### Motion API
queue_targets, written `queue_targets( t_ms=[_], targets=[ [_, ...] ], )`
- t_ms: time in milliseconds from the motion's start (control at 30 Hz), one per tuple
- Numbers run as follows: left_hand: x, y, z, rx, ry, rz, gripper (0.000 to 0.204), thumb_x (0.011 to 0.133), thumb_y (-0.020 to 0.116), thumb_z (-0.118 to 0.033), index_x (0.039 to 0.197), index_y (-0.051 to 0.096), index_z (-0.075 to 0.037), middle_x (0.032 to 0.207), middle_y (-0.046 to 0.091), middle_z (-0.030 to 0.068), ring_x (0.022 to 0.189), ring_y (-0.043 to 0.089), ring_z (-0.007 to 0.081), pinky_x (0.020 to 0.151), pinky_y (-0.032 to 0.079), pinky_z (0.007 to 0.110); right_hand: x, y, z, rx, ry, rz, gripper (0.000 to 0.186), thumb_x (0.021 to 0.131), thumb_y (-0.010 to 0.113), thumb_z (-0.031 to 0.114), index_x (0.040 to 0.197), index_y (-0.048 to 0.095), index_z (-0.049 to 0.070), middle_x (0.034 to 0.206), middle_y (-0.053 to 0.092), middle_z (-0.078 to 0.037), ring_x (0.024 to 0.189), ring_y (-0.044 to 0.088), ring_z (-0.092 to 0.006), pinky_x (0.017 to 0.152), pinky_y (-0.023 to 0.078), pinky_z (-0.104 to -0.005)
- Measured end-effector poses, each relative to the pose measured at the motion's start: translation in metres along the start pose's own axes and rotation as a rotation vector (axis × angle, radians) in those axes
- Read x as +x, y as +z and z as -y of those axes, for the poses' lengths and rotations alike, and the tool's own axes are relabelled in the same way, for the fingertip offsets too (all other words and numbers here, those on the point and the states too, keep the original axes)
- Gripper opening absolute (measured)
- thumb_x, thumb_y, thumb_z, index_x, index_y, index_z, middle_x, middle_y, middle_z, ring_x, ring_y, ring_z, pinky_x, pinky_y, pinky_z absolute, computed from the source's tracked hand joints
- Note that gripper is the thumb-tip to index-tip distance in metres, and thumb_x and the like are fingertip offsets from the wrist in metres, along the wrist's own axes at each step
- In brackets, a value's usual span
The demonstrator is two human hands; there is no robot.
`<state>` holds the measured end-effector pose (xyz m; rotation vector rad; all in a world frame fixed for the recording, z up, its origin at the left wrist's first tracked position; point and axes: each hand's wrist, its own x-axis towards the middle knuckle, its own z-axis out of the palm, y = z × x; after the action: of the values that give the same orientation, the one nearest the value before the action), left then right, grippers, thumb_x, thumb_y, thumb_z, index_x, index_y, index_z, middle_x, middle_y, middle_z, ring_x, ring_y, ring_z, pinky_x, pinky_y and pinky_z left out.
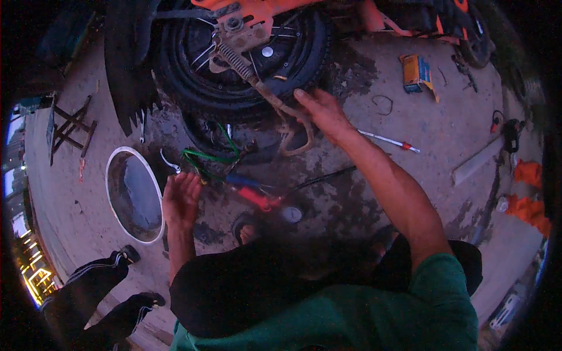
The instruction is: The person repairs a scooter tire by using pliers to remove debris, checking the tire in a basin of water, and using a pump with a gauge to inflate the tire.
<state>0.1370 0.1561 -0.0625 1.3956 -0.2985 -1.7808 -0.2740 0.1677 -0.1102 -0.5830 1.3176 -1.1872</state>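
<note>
My right hand (pixel 325 114) reaches to the lower edge of a black wheel (pixel 246 93), thumb and a finger stretched toward the tyre. Its other fingers are partly hidden. Just left of it hangs a rusty metal stand (pixel 284 108), below a coil spring (pixel 234 61) and an orange bracket (pixel 249 26); whether the hand touches the stand is unclear. My left hand (pixel 182 196) is held palm up with loosely bent fingers and nothing in it, beside a round white-rimmed basin (pixel 109 181) of water. Near it lie a green cord (pixel 205 155) and a curved metal lever (pixel 170 161).
On the ground between my hands lie a red-handled tool (pixel 257 199), a round gauge (pixel 291 214) and a dark hose (pixel 325 177). A rod with a red end (pixel 389 140) and a yellow-blue box (pixel 415 73) lie right. A folding stool (pixel 70 126) and another person's legs (pixel 96 278) are left.
</note>
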Motion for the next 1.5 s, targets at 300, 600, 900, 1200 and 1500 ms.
queue_targets(
  t_ms=[300,600,900,1200,1500],
  targets=[
    [0.004,-0.020,0.007,-0.026,-0.022,0.031,0.036,0.098,0.056,-0.035,0.111,0.062,-0.001,0.113,0.067,0.0164,0.109,0.063,0.0324,0.093,0.052,0.041,0.002,-0.003,0.005,0.038,0.063,0.014,0.044,0.095,0.063,0.038,0.129,0.057,0.011,0.112,0.066,-0.004,0.096,0.064,-0.0163,0.084,0.051,-0.0327],
    [-0.004,-0.017,0.008,0.019,-0.003,-0.083,0.035,0.099,0.055,-0.034,0.110,0.063,-0.002,0.110,0.068,0.0149,0.105,0.065,0.0310,0.091,0.053,0.039,0.000,-0.005,0.007,0.038,0.025,0.031,0.045,0.095,0.063,0.037,0.128,0.056,0.009,0.112,0.066,-0.004,0.093,0.065,-0.0165,0.078,0.051,-0.0300],
    [-0.002,-0.018,0.011,0.044,-0.024,-0.100,0.033,0.100,0.053,-0.032,0.109,0.065,-0.002,0.109,0.070,0.0145,0.104,0.067,0.0307,0.090,0.054,0.039,0.012,-0.024,0.016,0.027,0.018,-0.077,0.042,0.093,0.066,0.041,0.115,0.059,0.007,0.104,0.066,-0.004,0.087,0.066,-0.0152,0.072,0.052,-0.0290],
    [0.000,-0.018,0.013,0.027,-0.040,-0.091,0.033,0.100,0.054,-0.032,0.108,0.065,-0.002,0.109,0.070,0.0147,0.104,0.067,0.0305,0.088,0.055,0.039,0.014,-0.028,0.018,0.040,-0.016,-0.061,0.043,0.092,0.066,0.040,0.116,0.058,0.005,0.104,0.066,-0.005,0.088,0.066,-0.0168,0.072,0.054,-0.0290],
    [0.000,-0.029,0.006,-0.071,-0.020,0.076,0.032,0.100,0.054,-0.033,0.107,0.065,-0.004,0.111,0.069,0.0144,0.105,0.066,0.0302,0.088,0.055,0.038,-0.001,-0.002,0.003,0.050,0.002,0.003,0.046,0.092,0.067,0.038,0.122,0.058,0.004,0.106,0.068,-0.006,0.083,0.068,-0.0177,0.070,0.055,-0.0308]
  ],
)
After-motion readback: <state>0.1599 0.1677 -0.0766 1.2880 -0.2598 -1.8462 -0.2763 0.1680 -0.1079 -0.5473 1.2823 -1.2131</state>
